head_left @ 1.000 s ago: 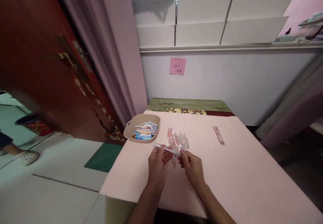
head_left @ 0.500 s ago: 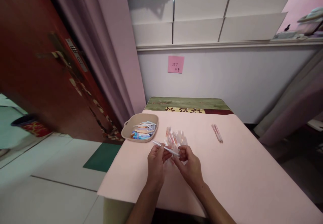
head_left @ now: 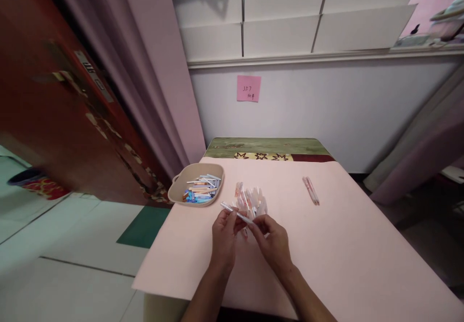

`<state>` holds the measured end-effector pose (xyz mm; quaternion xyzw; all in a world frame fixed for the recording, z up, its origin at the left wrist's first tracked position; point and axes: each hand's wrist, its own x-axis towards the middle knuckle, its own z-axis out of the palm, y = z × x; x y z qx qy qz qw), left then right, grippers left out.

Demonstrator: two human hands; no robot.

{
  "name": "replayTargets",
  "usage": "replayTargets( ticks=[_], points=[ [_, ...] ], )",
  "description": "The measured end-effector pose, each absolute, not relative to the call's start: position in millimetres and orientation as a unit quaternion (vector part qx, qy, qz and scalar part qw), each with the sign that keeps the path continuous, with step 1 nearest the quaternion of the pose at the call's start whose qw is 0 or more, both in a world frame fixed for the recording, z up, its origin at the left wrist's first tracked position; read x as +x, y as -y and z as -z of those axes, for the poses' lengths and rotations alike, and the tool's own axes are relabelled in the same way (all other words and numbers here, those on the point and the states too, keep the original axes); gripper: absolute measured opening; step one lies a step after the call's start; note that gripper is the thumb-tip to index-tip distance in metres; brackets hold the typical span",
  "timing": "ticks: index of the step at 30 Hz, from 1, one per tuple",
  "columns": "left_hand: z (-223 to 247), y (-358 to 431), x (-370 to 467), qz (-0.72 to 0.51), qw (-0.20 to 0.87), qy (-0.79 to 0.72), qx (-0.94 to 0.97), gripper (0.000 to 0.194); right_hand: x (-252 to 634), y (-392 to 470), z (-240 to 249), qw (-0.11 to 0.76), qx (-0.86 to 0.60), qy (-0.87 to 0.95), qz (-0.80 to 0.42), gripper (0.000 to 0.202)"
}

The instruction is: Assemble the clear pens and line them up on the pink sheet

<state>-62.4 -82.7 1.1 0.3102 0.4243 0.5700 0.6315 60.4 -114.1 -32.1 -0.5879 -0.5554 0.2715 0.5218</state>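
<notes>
Whitish pen (head_left: 243, 217) stayed gripped in the left hand (head_left: 224, 237); the right hand (head_left: 274, 242), shifted inward, pinched its near end.

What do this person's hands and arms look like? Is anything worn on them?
The left hand and right hand are ungloved. No sleeve, watch or bracelet shows on the left forearm or right forearm. Small rings would be hard to make out.

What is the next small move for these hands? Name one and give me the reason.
Probably a gentle push by the right hand along the slim pen, with the left hand bracing it: the left pinches its shaft, the right is at its near end, and whether anything there is fully seated is too small to tell.
</notes>
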Motion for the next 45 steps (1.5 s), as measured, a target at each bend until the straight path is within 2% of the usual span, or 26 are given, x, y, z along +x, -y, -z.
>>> replayTargets(
  ticks=[4, 7, 11, 20, 27, 30, 33, 36, 38, 45],
  points=[
    [1.8, 80.1, -59.6, -0.554, 0.641, -0.417, 0.330, 0.024, 63.6, 113.0, 38.4, 0.490, -0.593, 0.548, -0.327, 0.042],
    [6.0, 76.8, -58.3, -0.551, 0.635, -0.428, 0.331, 0.025, 65.1, 110.8, 39.7, 0.502, -0.601, 0.548, -0.293, 0.026],
    [9.9, 71.5, -56.0, -0.539, 0.630, -0.444, 0.339, 0.026, 66.7, 107.3, 37.5, 0.511, -0.602, 0.553, -0.266, 0.019],
    [14.6, 63.4, -55.9, -0.501, 0.620, -0.455, 0.396, 0.025, 73.8, 105.5, 41.2, 0.480, -0.599, 0.544, -0.339, 0.024],
    [17.1, 65.2, -49.0, -0.474, 0.565, -0.493, 0.462, 0.034, 77.7, 105.5, 29.0, 0.442, -0.621, 0.588, -0.271, 0.012],
    [12.0, 64.7, -53.0, -0.484, 0.545, -0.500, 0.468, 0.043, 105.4, 102.0, 28.6, 0.448, -0.649, 0.565, -0.243, 0.014],
    [10.1, 58.7, -67.4, -0.510, 0.511, -0.525, 0.451, 0.043, 166.5, 92.3, 31.3, 0.463, -0.742, 0.453, -0.171, 0.025],
    [14.4, 51.5, -82.2, -0.524, 0.484, -0.554, 0.429, 0.040, 233.8, 78.8, 35.9, 0.382, -0.852, 0.348, -0.081, 0.030],
    [18.6, 49.1, -87.3, -0.533, 0.485, -0.554, 0.416, 0.040, 264.2, 70.1, 40.4, 0.322, -0.891, 0.311, -0.077, 0.030],
    [25.8, 49.9, -97.0, -0.514, 0.497, -0.565, 0.412, 0.041, 278.8, 56.7, 59.9, 0.297, -0.900, 0.309, -0.077, 0.032]
  ],
)
